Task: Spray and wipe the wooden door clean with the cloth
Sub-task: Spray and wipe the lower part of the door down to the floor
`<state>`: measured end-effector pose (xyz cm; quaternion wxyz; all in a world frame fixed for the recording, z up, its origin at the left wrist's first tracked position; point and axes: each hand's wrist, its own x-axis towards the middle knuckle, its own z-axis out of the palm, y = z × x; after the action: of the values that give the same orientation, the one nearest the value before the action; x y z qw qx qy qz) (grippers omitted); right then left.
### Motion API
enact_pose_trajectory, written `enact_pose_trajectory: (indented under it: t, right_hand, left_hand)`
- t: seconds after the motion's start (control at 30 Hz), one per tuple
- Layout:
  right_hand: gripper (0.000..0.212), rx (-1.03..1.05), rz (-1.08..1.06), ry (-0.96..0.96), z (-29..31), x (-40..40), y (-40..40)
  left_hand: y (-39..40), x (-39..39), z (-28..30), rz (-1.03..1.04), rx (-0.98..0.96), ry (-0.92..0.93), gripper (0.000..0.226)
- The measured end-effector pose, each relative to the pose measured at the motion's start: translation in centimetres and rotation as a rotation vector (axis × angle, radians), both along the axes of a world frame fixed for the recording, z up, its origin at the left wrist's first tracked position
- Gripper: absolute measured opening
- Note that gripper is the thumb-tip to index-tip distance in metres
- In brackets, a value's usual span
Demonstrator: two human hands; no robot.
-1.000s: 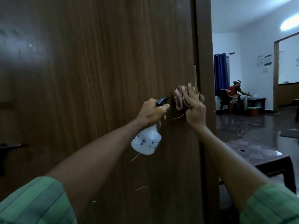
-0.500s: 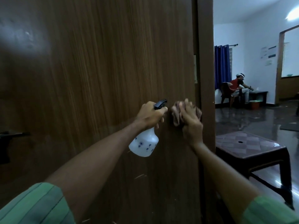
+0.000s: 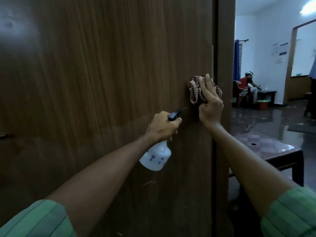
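A: Brown wood-grain door fills most of your head view, w/ its darker frame post along the right edge. Where's the cloth?

B: Your right hand presses the crumpled red-and-white checked cloth flat against the door, just beside the frame post. Fingers lie mostly straight over the fabric, thumb side curled round its lower bunch, so you're holding it as well as pushing.

A: And the other hand?

B: Your left hand grips the neck of the white plastic spray bottle w/ small blue motifs. Fingers wrapped round, black trigger head sticking out above your knuckles, nozzle aimed at the door just below the cloth. Bottle body hangs down under the hand, tilted, close to the wood; can't tell if it's touching.

A: Anything else on the door?

B: Pale scratch marks low down, under the bottle. Dark handle stub at the far left edge.

A: Past the door?

B: Lit room w/ glossy dark floor. Dark brown plastic table w/ checker-pattern top near your right arm. Far back, a person in a red top sits on a chair by a blue curtain. Green striped sleeves at both your elbows.
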<state>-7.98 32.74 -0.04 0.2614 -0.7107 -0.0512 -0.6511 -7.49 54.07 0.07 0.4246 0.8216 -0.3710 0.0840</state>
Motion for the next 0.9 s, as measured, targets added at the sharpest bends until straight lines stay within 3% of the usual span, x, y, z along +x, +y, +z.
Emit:
enact_pose_trajectory:
  t: [0.37,0.53,0.6,0.67,0.77,0.8,0.9]
  right_hand:
    - [0.078,0.148,0.018,-0.015,-0.5,0.3,2.6]
    - [0.052,-0.323,0.060,0.044,-6.8,-0.2,5.1]
    - [0.049,-0.398,0.054,0.077,-9.0,-0.7,4.4]
    - [0.049,-0.279,0.027,0.059,-8.0,-0.6,4.0]
    - [0.057,0.067,0.012,0.004,-3.4,0.1,6.2]
    - [0.057,0.069,0.014,-0.001,-2.7,0.2,7.4]
    - [0.045,-0.266,0.077,0.033,-5.4,0.1,9.6]
  left_hand:
    - [1.0,-0.9,-0.8,0.012,-0.067,0.000,0.018]
    - [2.3,-1.4,-0.5,-0.011,-0.075,-0.025,0.017]
    - [3.0,-1.4,-0.2,-0.018,-0.080,-0.013,0.017]
    - [3.6,-1.4,0.0,-0.009,-0.095,-0.011,0.016]
    - [4.2,-1.8,0.2,0.009,-0.100,-0.025,0.017]
    - [4.3,-1.9,0.2,0.014,-0.100,-0.032,0.018]
    - [5.1,-2.2,0.6,0.038,-0.122,-0.042,0.020]
